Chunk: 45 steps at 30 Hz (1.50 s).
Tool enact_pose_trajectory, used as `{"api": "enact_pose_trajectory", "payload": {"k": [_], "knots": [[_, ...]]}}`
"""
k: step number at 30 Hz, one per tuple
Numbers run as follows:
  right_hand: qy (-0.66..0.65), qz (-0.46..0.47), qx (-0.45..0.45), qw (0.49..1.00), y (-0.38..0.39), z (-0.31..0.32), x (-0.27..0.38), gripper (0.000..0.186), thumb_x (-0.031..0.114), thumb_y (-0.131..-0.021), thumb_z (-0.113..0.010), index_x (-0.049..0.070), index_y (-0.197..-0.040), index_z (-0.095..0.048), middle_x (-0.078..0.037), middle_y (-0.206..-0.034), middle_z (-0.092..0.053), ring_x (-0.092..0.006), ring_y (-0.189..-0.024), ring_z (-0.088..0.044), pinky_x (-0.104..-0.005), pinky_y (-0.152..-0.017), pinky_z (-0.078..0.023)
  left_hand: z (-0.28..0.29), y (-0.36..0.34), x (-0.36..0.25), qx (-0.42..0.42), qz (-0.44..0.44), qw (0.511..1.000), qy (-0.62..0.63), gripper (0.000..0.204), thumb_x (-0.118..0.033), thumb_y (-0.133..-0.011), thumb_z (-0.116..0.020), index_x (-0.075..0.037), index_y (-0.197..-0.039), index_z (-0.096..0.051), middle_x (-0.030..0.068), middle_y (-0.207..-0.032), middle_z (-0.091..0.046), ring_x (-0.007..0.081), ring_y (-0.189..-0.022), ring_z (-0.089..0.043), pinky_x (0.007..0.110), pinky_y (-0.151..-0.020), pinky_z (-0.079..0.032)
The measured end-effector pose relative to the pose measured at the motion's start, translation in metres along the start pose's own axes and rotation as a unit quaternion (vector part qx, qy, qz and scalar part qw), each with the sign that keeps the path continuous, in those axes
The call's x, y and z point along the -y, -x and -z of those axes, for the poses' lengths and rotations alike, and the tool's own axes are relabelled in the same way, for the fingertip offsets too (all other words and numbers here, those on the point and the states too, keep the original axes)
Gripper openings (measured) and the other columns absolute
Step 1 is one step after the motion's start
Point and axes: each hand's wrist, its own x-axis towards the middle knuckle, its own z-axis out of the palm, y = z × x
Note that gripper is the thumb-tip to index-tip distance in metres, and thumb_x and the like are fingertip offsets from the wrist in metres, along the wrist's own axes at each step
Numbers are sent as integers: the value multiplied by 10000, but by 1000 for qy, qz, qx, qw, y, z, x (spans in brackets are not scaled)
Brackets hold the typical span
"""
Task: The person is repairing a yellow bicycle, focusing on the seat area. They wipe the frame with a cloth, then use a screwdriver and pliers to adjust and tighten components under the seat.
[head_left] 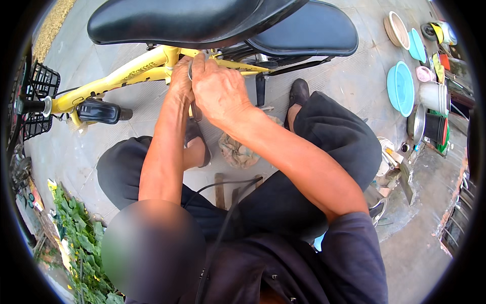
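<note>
A yellow bicycle frame (pixel 132 70) stretches across the upper left, with a black saddle (pixel 172 23) above it and a padded black rear seat (pixel 309 30) behind. My left hand (pixel 180 83) is closed at the frame, just below the saddle. Right beside it, my right hand (pixel 221 90) is closed too, fingers bent down against the left one. A small shiny metal piece (pixel 190 71) with a curved edge shows between the hands. The fingers cover most of it, so its kind and which hand grips it are hidden.
A black wire basket (pixel 43 99) is at the bicycle's front. A crumpled patterned cloth (pixel 238 147) lies between my feet. To the right stand blue basins (pixel 401 88), a white bucket (pixel 433 96) and scattered tools (pixel 390 157). Leafy green plants (pixel 81 238) grow at the lower left.
</note>
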Motion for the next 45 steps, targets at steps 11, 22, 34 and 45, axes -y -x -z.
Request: {"api": "enact_pose_trajectory", "payload": {"k": [11, 22, 34, 45], "knots": [[-30, -10, -34, 999, 6, -8, -6, 457, 55, -720, -587, -96, -1145, -510, -176, -808, -589, -306, -694, -631, -369, -591, -519, -22, 1, -2, -40, -12, 996, 79, 143, 16, -851, -538, 24, -981, -598, 75, -870, -623, 161, -733, -609, 292, -650, -525], [-79, -73, -16, 994, -1, -1, -2, 406, 59, -757, -623, -44, -1134, -509, -192, -842, -602, -356, -723, -620, -404, -610, -511, -20, -11, 10, 44, -46, 992, 110, 242, 4, -817, -592, 51, -1055, -600, 26, -753, -602, 45, -488, -403, 179, -430, -291], [-106, -113, -3, 988, -8, 10, -11, 244, 83, -845, -560, 10, -1077, -576, -181, -737, -597, -286, -610, -586, -355, -583, -472, -26, -3, 4, 44, -78, 992, 94, 133, -40, -807, -639, -1, -933, -664, 31, -719, -640, 61, -517, -509, 177, -471, -378], [-96, -127, -32, 987, -2, 7, -9, 253, 96, -854, -551, 15, -1093, -565, -176, -665, -556, -249, -543, -556, -342, -558, -460, -25, -4, 11, 30, -71, 993, 87, 122, -87, -829, -621, -5, -910, -662, 30, -707, -635, 64, -535, -524, 198, -474, -364]]}}
